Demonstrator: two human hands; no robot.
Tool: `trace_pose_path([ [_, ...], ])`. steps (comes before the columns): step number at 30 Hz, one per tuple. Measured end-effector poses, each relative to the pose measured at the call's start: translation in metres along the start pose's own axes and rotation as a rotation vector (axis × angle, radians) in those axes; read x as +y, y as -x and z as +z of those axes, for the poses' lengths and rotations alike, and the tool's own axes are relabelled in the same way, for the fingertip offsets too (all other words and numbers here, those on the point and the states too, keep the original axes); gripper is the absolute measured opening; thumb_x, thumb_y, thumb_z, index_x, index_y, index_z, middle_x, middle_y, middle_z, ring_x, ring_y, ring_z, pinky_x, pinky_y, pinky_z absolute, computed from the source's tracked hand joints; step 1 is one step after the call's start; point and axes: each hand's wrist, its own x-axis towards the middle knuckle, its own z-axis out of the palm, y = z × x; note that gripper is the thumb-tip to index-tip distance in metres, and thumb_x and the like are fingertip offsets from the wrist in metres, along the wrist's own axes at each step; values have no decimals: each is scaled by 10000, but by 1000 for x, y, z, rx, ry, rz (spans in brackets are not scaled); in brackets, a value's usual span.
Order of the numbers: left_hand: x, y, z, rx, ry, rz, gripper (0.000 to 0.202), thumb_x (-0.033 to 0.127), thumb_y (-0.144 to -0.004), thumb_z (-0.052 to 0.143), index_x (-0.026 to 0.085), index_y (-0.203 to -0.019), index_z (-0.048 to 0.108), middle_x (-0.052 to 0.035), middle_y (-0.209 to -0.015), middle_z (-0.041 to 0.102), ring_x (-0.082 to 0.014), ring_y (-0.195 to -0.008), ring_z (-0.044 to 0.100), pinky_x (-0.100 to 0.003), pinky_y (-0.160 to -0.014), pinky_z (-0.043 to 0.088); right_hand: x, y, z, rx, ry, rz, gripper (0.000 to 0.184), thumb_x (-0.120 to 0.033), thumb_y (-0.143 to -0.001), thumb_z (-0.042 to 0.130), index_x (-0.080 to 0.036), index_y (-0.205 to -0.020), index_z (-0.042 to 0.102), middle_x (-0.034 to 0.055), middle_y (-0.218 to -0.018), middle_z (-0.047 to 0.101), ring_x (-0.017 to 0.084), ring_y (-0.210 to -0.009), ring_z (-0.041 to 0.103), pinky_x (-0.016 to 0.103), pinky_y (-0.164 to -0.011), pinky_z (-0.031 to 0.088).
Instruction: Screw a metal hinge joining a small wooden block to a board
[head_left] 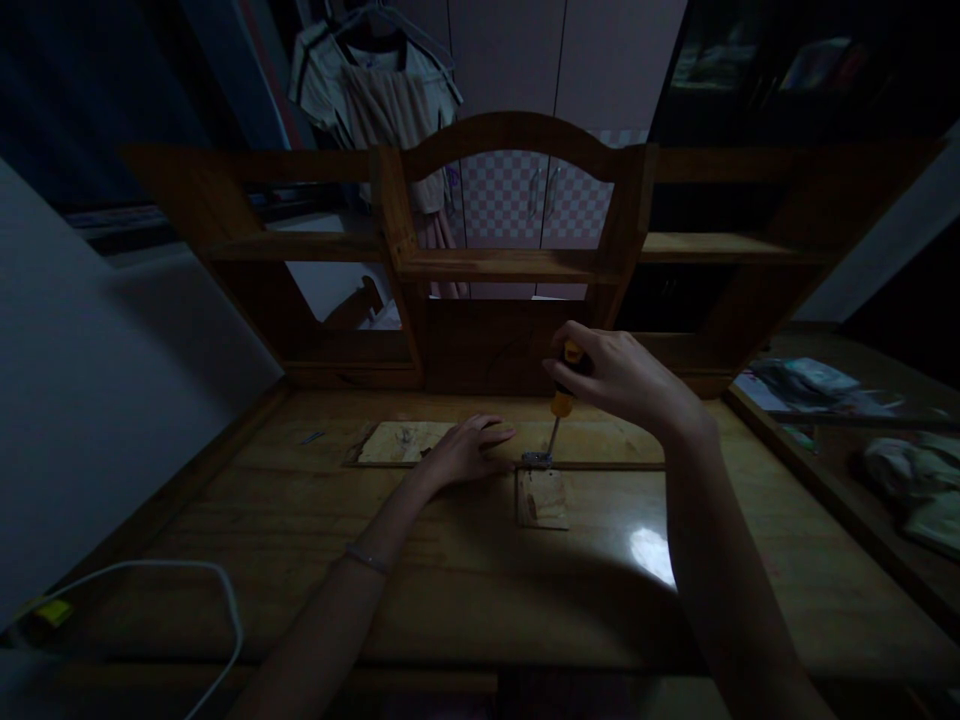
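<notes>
My right hand (604,370) is closed round the yellow and black handle of a screwdriver (561,403), held upright with a slight tilt. Its tip meets a small metal hinge (536,460) at the edge of a long wooden board (607,443). Below the hinge lies a small square wooden piece (544,500) with dark stains. My left hand (471,450) rests flat on the long board, left of the hinge, its fingers stretched out. Whether a screw sits under the tip is too small to tell.
A wooden shelf unit (510,265) stands along the back of the desk (315,530). Small metal screws or nails (312,437) lie at the left. A white cable (172,563) loops at the front left. Bags and cloth (810,380) lie beyond the right edge.
</notes>
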Motion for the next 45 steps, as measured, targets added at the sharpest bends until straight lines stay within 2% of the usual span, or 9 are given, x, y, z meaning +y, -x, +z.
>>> trace_pose_path([
  [4,-2,0,1,-10,0,-5,661,570,-825,722,320,-1418,570,-77,-1497,489,-283,-1331,505,-422,-1130,405,0,1,-3,-15,-21,-35,281,-309,-903,551,-200,-1160,585,75,-1188,666,204,-921,629,314,-827,434],
  [10,-2,-1,2,15,5,19,658,559,-822,731,306,-1410,580,-94,-1488,492,-278,-1318,516,-415,-1110,425,-2,-1,-2,-26,-7,-31,212,-340,-951,514,-213,-1091,610,42,-931,700,188,-792,643,298,-735,417],
  [14,2,0,-1,13,-12,38,643,562,-849,700,309,-1425,564,-96,-1483,496,-283,-1323,510,-425,-1104,430,-3,0,-1,0,42,13,291,-459,-961,509,-205,-1077,588,45,-842,686,201,-725,626,305,-656,390],
  [20,2,0,0,11,-31,15,609,559,-868,680,311,-1414,575,-91,-1490,494,-281,-1334,502,-424,-1122,411,-5,1,-4,-8,-4,-15,249,-324,-920,522,-192,-1118,595,91,-1109,689,227,-953,645,322,-839,435],
  [26,1,-1,1,22,-26,29,600,555,-870,681,331,-1416,570,-85,-1484,504,-276,-1325,512,-427,-1112,421,-3,-2,1,-8,-6,-8,191,-343,-944,501,-213,-1058,583,58,-913,692,196,-782,630,303,-722,428],
  [29,1,-2,1,22,-35,24,598,562,-864,683,327,-1405,581,-85,-1481,508,-283,-1324,514,-438,-1111,422,-1,-3,3,11,-4,-1,220,-367,-939,516,-212,-1085,570,64,-953,693,204,-806,636,313,-747,439],
  [34,2,-2,0,9,-21,13,619,577,-858,683,296,-1402,590,-96,-1476,516,-280,-1305,531,-415,-1105,431,1,0,-1,-33,-65,-72,249,-289,-893,553,-212,-1129,583,73,-1167,664,227,-1005,626,330,-874,445],
  [42,1,-2,0,27,-13,42,613,597,-868,661,313,-1406,583,-92,-1470,519,-278,-1308,528,-415,-1100,432,0,-1,1,6,-42,-61,179,-288,-940,509,-207,-1076,594,49,-957,695,192,-818,641,298,-754,432],
  [45,-1,-2,2,23,-24,42,611,598,-864,663,318,-1402,586,-93,-1477,512,-282,-1309,529,-422,-1095,436,0,-1,1,-7,-21,-45,220,-297,-913,532,-210,-1111,572,55,-997,691,201,-825,637,303,-757,430],
])
